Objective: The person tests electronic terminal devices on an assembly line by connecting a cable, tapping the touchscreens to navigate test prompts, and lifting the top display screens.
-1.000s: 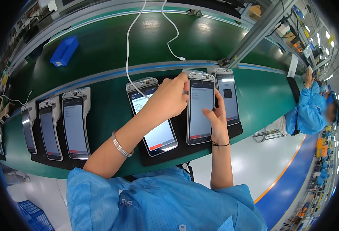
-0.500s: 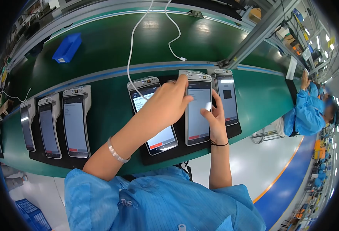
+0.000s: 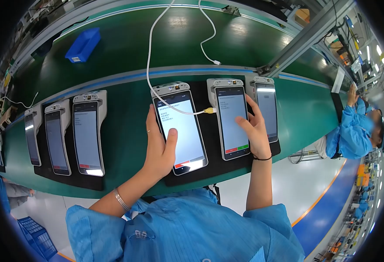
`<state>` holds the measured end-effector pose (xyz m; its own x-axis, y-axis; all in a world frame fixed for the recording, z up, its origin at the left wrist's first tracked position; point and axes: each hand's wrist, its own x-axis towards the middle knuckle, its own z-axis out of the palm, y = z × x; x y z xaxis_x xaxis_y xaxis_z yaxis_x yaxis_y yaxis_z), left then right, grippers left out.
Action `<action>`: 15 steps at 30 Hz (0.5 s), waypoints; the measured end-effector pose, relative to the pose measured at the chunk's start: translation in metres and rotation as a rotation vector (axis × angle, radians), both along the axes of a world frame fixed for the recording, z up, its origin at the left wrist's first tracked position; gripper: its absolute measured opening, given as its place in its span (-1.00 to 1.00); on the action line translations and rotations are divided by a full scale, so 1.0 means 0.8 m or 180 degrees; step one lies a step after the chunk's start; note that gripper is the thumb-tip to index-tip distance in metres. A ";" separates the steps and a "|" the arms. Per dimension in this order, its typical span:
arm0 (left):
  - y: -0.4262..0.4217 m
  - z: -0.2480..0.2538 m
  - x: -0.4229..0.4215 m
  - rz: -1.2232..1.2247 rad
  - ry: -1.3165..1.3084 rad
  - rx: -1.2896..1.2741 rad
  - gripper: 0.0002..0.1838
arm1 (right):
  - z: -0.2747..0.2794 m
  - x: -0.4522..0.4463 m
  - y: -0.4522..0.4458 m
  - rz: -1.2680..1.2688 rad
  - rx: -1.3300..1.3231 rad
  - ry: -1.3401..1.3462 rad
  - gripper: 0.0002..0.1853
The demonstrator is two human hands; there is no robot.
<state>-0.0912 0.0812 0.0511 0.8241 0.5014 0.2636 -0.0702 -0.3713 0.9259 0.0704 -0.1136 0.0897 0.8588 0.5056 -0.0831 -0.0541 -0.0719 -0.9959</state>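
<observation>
Two white handheld payment terminals with lit touchscreens lie side by side before me. My left hand [image 3: 160, 150] grips the left edge of the left terminal [image 3: 185, 135], its thumb over the screen. On the right terminal [image 3: 230, 107], my right hand [image 3: 255, 133] holds the right edge, with the thumb over the screen and the fingers partly hidden at the side. A white charging cable [image 3: 148, 48] crosses the left terminal, and its yellowish plug [image 3: 209, 111] meets the right terminal's left side. The right terminal's screen shows a red and a green button at the bottom.
Another terminal [image 3: 268, 118] lies right of my right hand. Several more, including one terminal [image 3: 87, 135], lie on a black mat at left. Behind are a blue bin [image 3: 83, 45], a loose cable end [image 3: 217, 63] and a metal post [image 3: 303, 41]. A co-worker [image 3: 357, 126] sits at right.
My left hand has left the right terminal's upper left side and moved left and down to the left terminal. The cable plug now shows at the right terminal, whose screen has gained a green button.
</observation>
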 end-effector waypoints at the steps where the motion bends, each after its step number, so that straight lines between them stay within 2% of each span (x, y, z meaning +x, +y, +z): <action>1: -0.003 0.004 0.004 0.0065 -0.0006 0.0164 -0.28 | 0.000 0.001 -0.002 -0.0009 -0.0007 -0.0019 -0.27; 6: -0.005 0.008 0.008 0.0086 -0.0101 0.0068 -0.28 | -0.001 -0.024 -0.018 -0.0144 -0.0266 -0.0549 -0.26; 7: -0.007 0.009 0.010 0.0117 -0.0107 0.0083 -0.28 | -0.004 -0.030 -0.025 -0.0057 -0.0122 -0.0441 -0.24; 10: -0.012 0.007 0.014 0.0071 -0.0200 -0.0607 -0.27 | -0.010 -0.043 -0.047 0.0062 0.0197 -0.0192 -0.16; 13: -0.018 0.006 0.020 0.0041 -0.0108 -0.0877 -0.27 | -0.018 -0.038 -0.054 0.0103 0.0362 -0.0315 -0.13; 15: -0.020 0.001 0.026 0.0133 -0.0027 -0.0607 -0.29 | -0.019 -0.033 -0.056 0.0070 0.0295 -0.0378 -0.12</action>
